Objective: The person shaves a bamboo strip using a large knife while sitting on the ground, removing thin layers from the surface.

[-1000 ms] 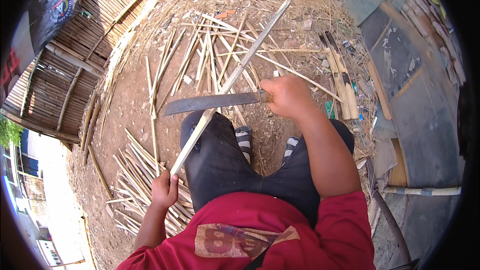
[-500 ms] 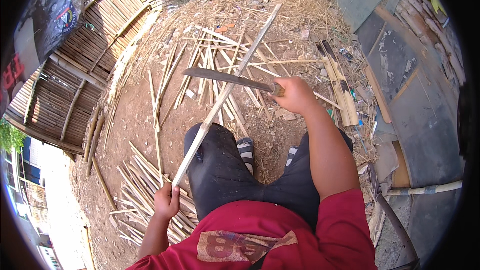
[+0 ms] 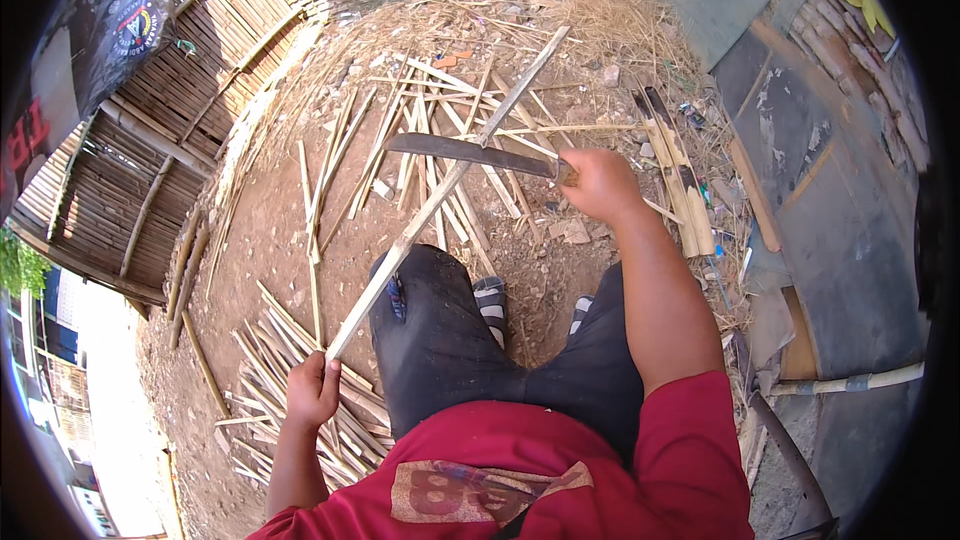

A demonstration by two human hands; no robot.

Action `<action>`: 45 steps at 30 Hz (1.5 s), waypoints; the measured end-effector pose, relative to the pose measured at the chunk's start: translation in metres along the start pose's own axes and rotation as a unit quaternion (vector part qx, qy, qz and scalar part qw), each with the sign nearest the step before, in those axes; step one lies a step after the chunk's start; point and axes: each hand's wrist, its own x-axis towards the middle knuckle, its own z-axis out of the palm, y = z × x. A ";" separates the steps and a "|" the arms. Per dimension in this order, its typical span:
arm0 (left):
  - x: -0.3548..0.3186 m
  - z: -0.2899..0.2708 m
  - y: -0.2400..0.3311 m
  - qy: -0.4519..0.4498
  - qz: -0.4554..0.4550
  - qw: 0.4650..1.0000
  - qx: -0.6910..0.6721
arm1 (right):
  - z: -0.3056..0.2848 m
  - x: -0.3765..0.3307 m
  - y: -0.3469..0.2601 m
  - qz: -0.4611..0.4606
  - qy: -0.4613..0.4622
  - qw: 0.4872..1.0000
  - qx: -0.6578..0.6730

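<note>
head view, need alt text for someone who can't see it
The right hand holds a machete across a long pale wooden strip, whose near end the left hand grips. Similar strips lie scattered on dirt ground ahead and in a pile at left.

The strip [image 3: 400, 248] runs forward and right from your left hand [image 3: 313, 392] — the knife [image 3: 510, 161], in your right hand [image 3: 600, 185], crosses it. Sticks [image 3: 285, 360] lie left of your legs [image 3: 430, 350], others beyond your feet [image 3: 490, 306] — boards [image 3: 860, 270] far right.
</note>
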 end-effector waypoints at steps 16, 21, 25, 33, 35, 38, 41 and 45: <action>-0.002 -0.011 -0.019 -0.019 -0.003 0.999 -0.041 | 0.009 -0.005 -0.026 -0.064 -0.024 0.997 -0.035; -0.002 -0.012 -0.010 -0.016 0.016 0.999 -0.038 | 0.009 -0.002 -0.036 -0.072 -0.063 0.995 -0.035; -0.003 -0.014 -0.019 -0.005 0.017 0.999 -0.039 | -0.007 0.004 -0.015 0.084 -0.041 0.996 0.000; -0.006 -0.006 -0.022 -0.008 0.033 0.999 -0.035 | 0.004 -0.003 -0.051 -0.147 -0.071 0.983 -0.082; -0.007 -0.009 -0.017 -0.011 0.036 0.998 -0.040 | 0.004 0.003 -0.016 -0.002 -0.013 1.000 0.006; -0.009 -0.011 -0.016 -0.005 0.015 0.999 -0.047 | -0.004 0.005 0.003 0.071 0.018 0.997 0.019; -0.008 -0.010 -0.021 -0.011 0.018 0.999 -0.029 | -0.001 -0.003 -0.009 0.012 0.023 1.000 -0.007; -0.011 -0.008 -0.022 -0.015 0.014 0.999 -0.037 | 0.003 -0.004 -0.031 -0.109 -0.017 0.992 -0.060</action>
